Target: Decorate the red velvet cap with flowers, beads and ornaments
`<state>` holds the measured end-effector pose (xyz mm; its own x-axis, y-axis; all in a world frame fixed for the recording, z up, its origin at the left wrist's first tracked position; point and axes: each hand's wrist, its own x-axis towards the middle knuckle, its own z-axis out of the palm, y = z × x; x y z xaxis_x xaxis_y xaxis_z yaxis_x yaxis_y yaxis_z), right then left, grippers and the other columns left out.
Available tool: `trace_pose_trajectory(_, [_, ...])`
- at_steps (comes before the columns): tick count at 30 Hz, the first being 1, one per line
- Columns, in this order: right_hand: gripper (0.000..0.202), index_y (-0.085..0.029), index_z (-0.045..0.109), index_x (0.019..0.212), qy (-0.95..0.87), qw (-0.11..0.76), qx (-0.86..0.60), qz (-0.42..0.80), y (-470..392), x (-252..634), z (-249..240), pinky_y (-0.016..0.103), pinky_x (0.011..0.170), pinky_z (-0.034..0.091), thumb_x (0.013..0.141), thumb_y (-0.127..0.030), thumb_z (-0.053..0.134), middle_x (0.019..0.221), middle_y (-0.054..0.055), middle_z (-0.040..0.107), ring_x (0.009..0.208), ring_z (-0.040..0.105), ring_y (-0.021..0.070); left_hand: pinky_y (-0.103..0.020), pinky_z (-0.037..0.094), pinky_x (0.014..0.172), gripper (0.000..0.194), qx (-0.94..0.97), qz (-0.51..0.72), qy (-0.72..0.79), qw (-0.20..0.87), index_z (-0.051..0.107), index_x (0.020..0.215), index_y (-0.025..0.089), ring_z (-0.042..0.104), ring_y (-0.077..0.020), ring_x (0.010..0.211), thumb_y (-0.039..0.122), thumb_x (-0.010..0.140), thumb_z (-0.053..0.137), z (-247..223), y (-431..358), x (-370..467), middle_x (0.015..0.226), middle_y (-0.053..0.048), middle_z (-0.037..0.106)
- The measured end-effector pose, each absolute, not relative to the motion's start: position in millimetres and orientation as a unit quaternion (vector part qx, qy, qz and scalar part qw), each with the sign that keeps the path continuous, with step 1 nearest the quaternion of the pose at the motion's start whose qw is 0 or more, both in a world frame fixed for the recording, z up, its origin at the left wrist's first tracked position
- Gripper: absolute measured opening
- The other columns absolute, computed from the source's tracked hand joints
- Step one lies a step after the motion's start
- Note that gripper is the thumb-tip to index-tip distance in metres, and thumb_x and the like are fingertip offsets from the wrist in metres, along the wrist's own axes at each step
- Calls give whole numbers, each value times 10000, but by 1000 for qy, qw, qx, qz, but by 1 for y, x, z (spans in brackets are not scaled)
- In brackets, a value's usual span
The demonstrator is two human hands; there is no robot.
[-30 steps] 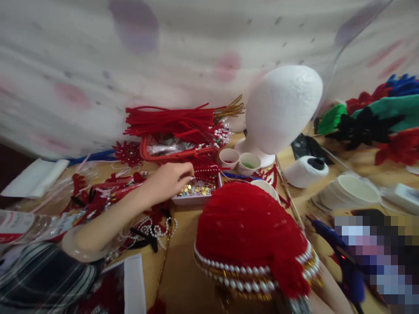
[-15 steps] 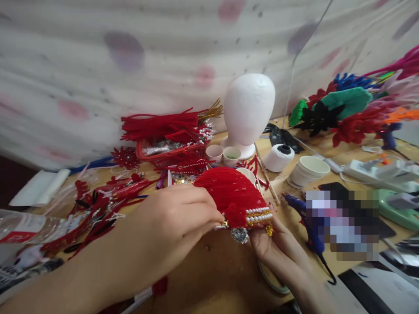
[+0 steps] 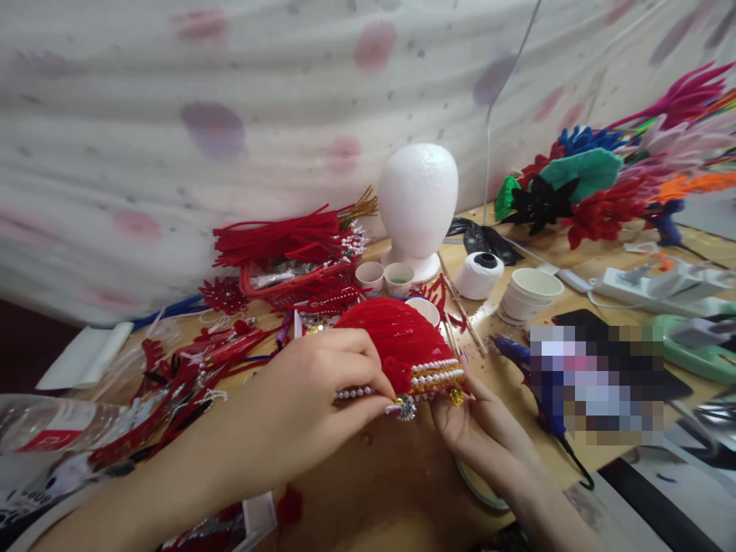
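Note:
A domed red headpiece [image 3: 379,326], ribbed and fuzzy, is held up over the table. Rows of white pearls and gold trim [image 3: 437,374] run along its lower edge, and a small gold tuft [image 3: 456,396] hangs at the right. My right hand [image 3: 480,425] supports it from below and the right, fingers closed on the edge. At the front edge, my left hand [image 3: 327,391] pinches a small silver ornament [image 3: 405,408] between thumb and finger. A strand of lilac-grey beads [image 3: 355,392] shows between its fingers. Whether the ornament is fixed to the headpiece, I cannot tell.
A white foam head [image 3: 418,199] stands behind, beside paper cups [image 3: 399,279] and a thread cone [image 3: 480,276]. A blue glue gun [image 3: 529,368] lies right, near a black phone [image 3: 603,337] and a power strip [image 3: 661,285]. Red ornaments and a plastic bottle [image 3: 57,422] crowd the left.
The headpiece has tilted slightly, and its front ornament now sits against my left fingertips. Both hands stay on it. The whole view has shifted a little.

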<state>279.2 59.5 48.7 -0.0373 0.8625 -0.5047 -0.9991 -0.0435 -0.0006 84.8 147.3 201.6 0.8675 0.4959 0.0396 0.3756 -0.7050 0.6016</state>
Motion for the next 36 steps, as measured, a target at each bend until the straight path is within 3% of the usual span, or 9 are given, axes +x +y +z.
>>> trace_pose_trajectory(6, [296,-166,541,1256,193,664,-190,697,59,277,53,242,612,614,993,-107,419,843,45,743,679,725,146,-238,420,747,126,933,30,227,279,697,786,203,582,-99,816,162,882,627,206,148,97,866,41,630])
trace_pose_trajectory(12, [266,-161,548,1237,180,667,-201,695,59,278,52,258,645,621,982,-136,478,910,62,750,742,736,161,-260,425,763,134,932,24,232,279,696,848,212,574,-123,838,119,886,608,208,150,99,902,27,638])
trace_pose_trajectory(21, [337,-194,578,1214,127,673,-161,711,58,279,43,250,723,616,900,-76,603,951,26,755,787,735,144,-265,455,743,191,952,102,165,237,713,1010,224,582,-138,846,118,884,616,196,147,90,926,-4,640])
trace_pose_trajectory(33, [284,-173,581,1224,162,667,-156,710,60,279,47,229,666,609,949,-114,544,908,36,757,737,734,139,-256,451,635,167,971,183,101,113,729,938,218,538,-134,734,203,934,563,179,151,89,819,-20,629])
trace_pose_trajectory(36, [296,-186,582,1220,152,668,-150,713,60,280,43,223,687,605,931,-122,580,924,27,756,760,733,132,-275,475,659,165,970,204,90,101,714,1011,208,557,-139,751,194,928,573,176,151,87,857,-34,650])
